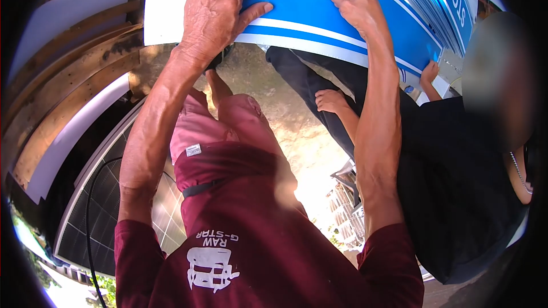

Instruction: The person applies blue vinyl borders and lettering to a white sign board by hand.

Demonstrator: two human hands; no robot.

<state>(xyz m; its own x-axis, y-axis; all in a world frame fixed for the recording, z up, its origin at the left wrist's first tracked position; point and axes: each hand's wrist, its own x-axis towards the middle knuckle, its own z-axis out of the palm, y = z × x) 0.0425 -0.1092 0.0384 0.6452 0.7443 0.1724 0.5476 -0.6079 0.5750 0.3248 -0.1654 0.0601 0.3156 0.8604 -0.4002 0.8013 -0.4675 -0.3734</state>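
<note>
A blue sheet [297, 0] with white stripes and a white border lies across the top of the view. My left hand [220, 8] rests flat on its left part, fingers spread and thumb pointing right. To the right, my right hand [357, 3] is closed over the blue surface, its thumb and index finger pressed together. Whatever may be between those fingers is too small to make out. White letters [458, 8] show at the sheet's right end, beside bright ridged folds or reflections.
A person in black clothing [456, 182] sits close on my right, one hand [431, 72] at the sheet's right edge. Curved wooden boards [74, 80] are at the left, above a dark gridded panel [105, 211] with a black cable. Bare ground [308, 137] shows below the sheet.
</note>
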